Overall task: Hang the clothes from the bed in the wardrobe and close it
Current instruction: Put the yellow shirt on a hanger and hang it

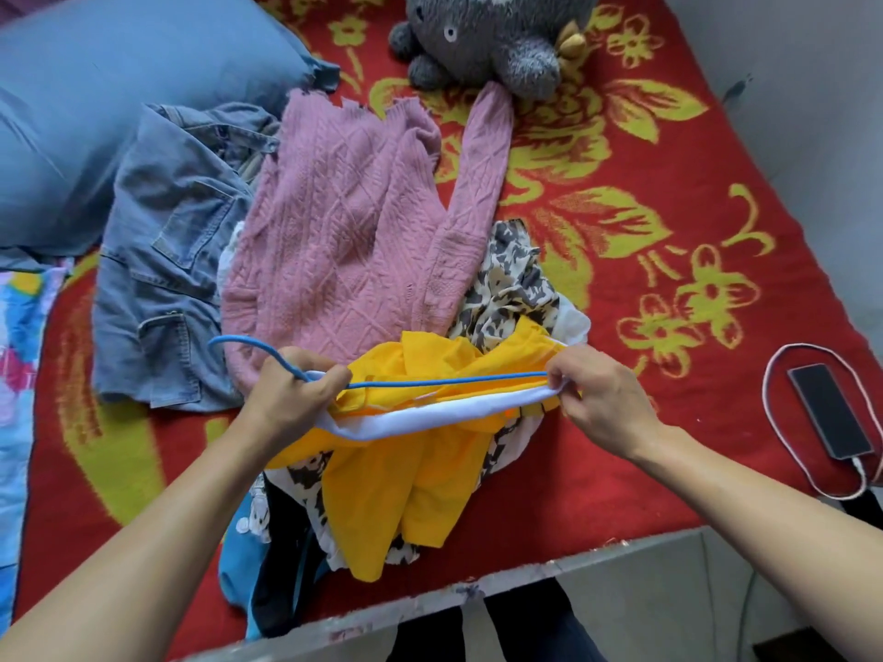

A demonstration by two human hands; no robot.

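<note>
Two slips are judged possible: the blue wire hanger (444, 380) could be pulled out of the yellow garment with the white band (420, 480) if either end is released, and the leopard-print cloth (506, 289) beneath could be dragged along. The hook end and band are gripped by the curled left hand (296, 379); the far end is pinched by the right hand (607, 389). The garment lies partly on the pile on the red flowered bed cover (621, 470)

one view, your head camera: looks forward and steeply down over grey bed edge (597, 559) onto red blanket (669, 446). wide-angle, close: your forearms rise from bottom corners, left hand (296, 384) and right hand (607, 394) sit mid-frame. plush toy (497, 35) at top.
</note>
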